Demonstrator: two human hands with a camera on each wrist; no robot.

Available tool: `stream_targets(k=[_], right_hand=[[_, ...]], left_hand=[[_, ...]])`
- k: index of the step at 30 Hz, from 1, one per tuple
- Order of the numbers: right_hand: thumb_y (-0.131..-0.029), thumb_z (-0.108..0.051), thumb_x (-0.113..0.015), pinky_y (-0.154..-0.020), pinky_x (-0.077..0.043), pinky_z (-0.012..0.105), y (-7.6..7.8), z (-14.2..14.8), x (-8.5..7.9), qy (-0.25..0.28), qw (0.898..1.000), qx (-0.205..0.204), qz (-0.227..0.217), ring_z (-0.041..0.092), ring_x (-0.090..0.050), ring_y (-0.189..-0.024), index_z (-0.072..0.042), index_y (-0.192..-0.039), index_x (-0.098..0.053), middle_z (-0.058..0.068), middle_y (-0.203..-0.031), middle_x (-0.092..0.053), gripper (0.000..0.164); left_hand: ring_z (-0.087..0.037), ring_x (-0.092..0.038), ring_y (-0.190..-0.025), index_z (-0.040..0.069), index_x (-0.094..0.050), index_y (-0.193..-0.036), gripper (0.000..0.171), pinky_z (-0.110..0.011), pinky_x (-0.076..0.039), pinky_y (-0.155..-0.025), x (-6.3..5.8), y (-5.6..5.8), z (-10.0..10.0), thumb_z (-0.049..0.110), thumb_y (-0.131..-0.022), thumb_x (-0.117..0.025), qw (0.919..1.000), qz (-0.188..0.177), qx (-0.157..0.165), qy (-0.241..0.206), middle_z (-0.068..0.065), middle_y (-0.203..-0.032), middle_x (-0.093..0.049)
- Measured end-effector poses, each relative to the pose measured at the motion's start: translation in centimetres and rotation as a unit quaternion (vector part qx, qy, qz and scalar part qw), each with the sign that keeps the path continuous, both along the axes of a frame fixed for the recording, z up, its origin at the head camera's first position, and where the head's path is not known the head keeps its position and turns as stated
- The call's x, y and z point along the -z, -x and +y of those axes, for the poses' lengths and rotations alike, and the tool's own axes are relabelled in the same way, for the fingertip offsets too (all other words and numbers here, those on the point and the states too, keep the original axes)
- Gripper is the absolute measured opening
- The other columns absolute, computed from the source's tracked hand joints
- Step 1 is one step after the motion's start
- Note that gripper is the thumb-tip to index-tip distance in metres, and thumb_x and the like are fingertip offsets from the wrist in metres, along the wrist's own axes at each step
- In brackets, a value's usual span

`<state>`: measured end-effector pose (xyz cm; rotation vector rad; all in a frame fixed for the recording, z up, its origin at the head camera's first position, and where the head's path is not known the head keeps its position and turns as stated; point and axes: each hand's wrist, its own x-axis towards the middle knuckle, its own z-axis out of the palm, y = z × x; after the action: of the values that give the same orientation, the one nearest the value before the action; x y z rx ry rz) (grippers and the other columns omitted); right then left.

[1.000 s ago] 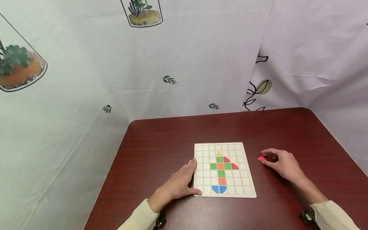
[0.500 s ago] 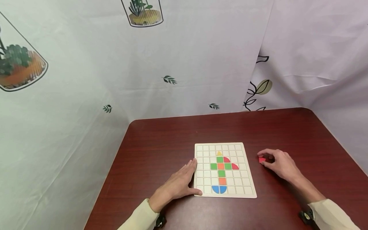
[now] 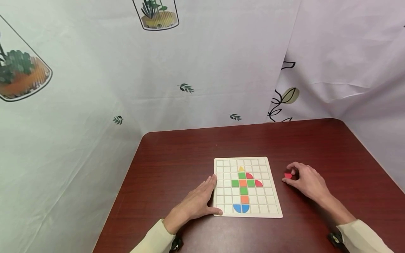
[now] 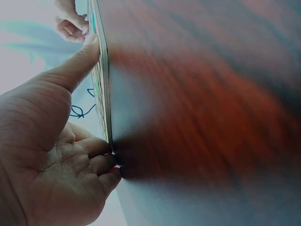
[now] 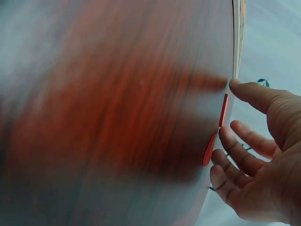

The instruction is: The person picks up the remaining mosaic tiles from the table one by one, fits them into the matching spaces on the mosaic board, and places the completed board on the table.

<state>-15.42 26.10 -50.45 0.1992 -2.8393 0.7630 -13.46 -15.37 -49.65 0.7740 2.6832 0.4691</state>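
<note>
A white gridded pattern board (image 3: 226, 191) lies on the table, inlaid with green, orange, red, blue and yellow tiles. My left hand (image 3: 194, 202) rests along its left edge, fingers extended, with the thumb (image 4: 91, 44) on the near left corner. To the right of the board my right hand (image 3: 311, 181) is low over the table, thumb and fingers spread around a red tile (image 3: 288, 175). Up close in the right wrist view, that red tile (image 5: 224, 110) lies between thumb and fingers with a gap to the thumb. A second red tile (image 5: 209, 149) lies by the lower fingertips.
The dark red-brown wooden table (image 3: 177, 151) has rounded far corners. Behind it hangs a pale curtain (image 3: 205, 63) printed with plants and leaves. A dark wrist device (image 3: 335, 240) shows at the right cuff.
The right thumb and fingers have shifted around the red tile and spread apart, and the tile's visible outline has changed. The left hand and the board have stayed in place.
</note>
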Motion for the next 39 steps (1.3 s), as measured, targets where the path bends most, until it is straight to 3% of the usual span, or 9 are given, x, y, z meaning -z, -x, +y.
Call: stream_targets(k=[11, 31, 35, 39], right_hand=[[-0.079, -0.007, -0.088, -0.064, -0.046, 0.038, -0.01, 0.11, -0.36, 0.0, 1.0, -0.015, -0.013, 0.021, -0.059, -0.077, -0.006, -0.108, -0.072, 0.001, -0.086, -0.067, 0.033], [-0.082, -0.013, -0.088, -0.061, -0.043, 0.035, -0.21, 0.28, -0.18, -0.001, 1.0, -0.012, 0.01, 0.014, -0.055, -0.072, -0.01, -0.102, -0.073, -0.005, -0.083, -0.063, 0.026], [-0.083, -0.008, -0.087, -0.068, -0.05, 0.045, -0.2, 0.28, -0.27, 0.0, 0.999, -0.028, 0.022, 0.025, -0.062, -0.082, -0.008, -0.106, -0.073, 0.005, -0.093, -0.069, 0.027], [-0.084, 0.004, -0.078, -0.078, -0.051, 0.054, -0.16, 0.42, -0.46, -0.004, 0.998, -0.06, -0.001, 0.034, -0.063, -0.098, -0.01, -0.114, -0.074, 0.008, -0.104, -0.072, 0.033]], left_hand=[[-0.023, -0.017, -0.162, 0.003, -0.016, -0.17, 0.118, -0.041, -0.025, -0.128, 0.12, 0.02, -0.06, 0.056, -0.089, -0.083, 1.0, 0.002, 0.001, 0.0, -0.01, -0.177, -0.015], [-0.023, -0.017, -0.162, 0.002, -0.016, -0.17, 0.117, -0.041, -0.024, -0.129, 0.01, -0.02, 0.01, 0.056, -0.089, -0.082, 1.0, -0.001, -0.001, 0.002, -0.011, -0.177, -0.015], [-0.023, -0.017, -0.162, 0.003, -0.016, -0.17, 0.118, -0.041, -0.025, -0.128, 0.02, -0.02, 0.01, 0.056, -0.089, -0.082, 1.0, -0.003, -0.002, 0.003, -0.01, -0.177, -0.014], [-0.023, -0.017, -0.162, 0.002, -0.016, -0.17, 0.118, -0.041, -0.025, -0.129, 0.03, -0.02, 0.0, 0.056, -0.089, -0.082, 1.0, -0.003, -0.002, 0.004, -0.01, -0.177, -0.014]])
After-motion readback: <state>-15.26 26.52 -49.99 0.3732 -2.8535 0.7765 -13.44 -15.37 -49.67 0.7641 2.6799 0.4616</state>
